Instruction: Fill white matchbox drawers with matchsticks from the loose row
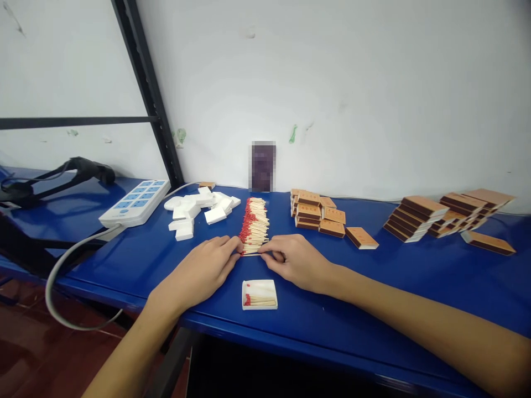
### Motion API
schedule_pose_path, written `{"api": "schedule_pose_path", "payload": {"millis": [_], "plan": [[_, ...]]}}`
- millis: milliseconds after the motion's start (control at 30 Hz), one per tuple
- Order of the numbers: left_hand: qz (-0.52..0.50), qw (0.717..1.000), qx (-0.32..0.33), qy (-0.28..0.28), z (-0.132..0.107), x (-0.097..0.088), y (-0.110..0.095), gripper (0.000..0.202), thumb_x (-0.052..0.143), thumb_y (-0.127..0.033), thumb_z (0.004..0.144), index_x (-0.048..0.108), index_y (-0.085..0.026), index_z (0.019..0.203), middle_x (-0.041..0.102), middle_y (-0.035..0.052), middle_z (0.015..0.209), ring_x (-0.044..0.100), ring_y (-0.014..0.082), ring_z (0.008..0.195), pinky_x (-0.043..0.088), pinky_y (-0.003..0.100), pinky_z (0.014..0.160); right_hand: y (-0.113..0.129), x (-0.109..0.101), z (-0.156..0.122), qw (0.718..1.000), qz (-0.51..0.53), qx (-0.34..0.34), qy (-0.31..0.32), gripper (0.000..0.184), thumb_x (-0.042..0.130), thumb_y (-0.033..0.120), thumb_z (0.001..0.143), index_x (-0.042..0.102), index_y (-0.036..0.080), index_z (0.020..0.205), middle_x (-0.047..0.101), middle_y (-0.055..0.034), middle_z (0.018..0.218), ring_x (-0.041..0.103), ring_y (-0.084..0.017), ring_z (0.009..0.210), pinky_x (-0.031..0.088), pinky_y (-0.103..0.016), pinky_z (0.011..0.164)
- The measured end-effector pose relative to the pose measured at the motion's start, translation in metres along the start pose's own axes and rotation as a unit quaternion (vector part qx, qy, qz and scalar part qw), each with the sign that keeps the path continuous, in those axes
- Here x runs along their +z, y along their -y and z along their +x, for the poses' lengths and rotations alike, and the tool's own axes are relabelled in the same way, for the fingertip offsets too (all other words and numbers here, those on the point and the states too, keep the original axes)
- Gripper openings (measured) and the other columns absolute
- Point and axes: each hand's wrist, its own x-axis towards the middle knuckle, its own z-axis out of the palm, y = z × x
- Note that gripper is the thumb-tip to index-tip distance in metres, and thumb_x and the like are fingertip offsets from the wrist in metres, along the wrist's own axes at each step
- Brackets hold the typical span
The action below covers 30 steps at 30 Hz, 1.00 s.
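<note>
A long heap of red-headed matches (pixel 258 224) lies on the blue table, heads to the left. At its near end, the bent fingers and thumb of my left hand (pixel 209 262) close on the red-head side of the matches. My right hand (pixel 296 260) pinches the bare stick ends between thumb and forefinger; how many matches it grips I cannot tell. Just in front of both hands sits a white matchbox tray (pixel 265 288), with several matches along its near side and a red head near its far left corner.
White trays (pixel 186 210) lie jumbled at the back left, beside a power strip (pixel 135 203) with its cable. Brown matchboxes (pixel 309 210) are piled right of the matches, and more stacked matchboxes (pixel 418 213) stand farther right. A black rack post (pixel 145 83) rises at left.
</note>
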Motion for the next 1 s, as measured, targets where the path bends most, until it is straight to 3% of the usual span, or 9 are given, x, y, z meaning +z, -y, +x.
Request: {"api": "schedule_pose_path", "payload": {"millis": [467,1000], "plan": [[0.000,1.000,0.008,-0.008,-0.0014,0.0011,-0.0003,0.026,0.035,-0.029,0.101,0.057,-0.021,0.111,0.062,0.0053,0.103,0.058,0.0224,0.096,0.046,0.039,0.086,-0.0008,-0.0005,-0.0005,1.000,0.010,-0.012,0.011,0.020,0.054,0.014,0.085,0.073,0.015,0.091,0.055,0.0025,0.058,0.047,-0.010,0.055,0.034,-0.023,0.059],[-0.008,1.000,0.010,0.000,-0.0008,0.0003,-0.0014,0.024,0.037,-0.029,0.101,0.059,-0.021,0.105,0.062,0.0034,0.098,0.059,0.0213,0.091,0.046,0.036,0.083,-0.0021,0.0022,-0.0005,0.999,0.005,0.001,-0.033,0.014,0.058,0.007,0.080,0.066,0.014,0.071,0.046,0.0042,0.057,0.042,-0.008,0.054,0.033,-0.022,0.057]]}}
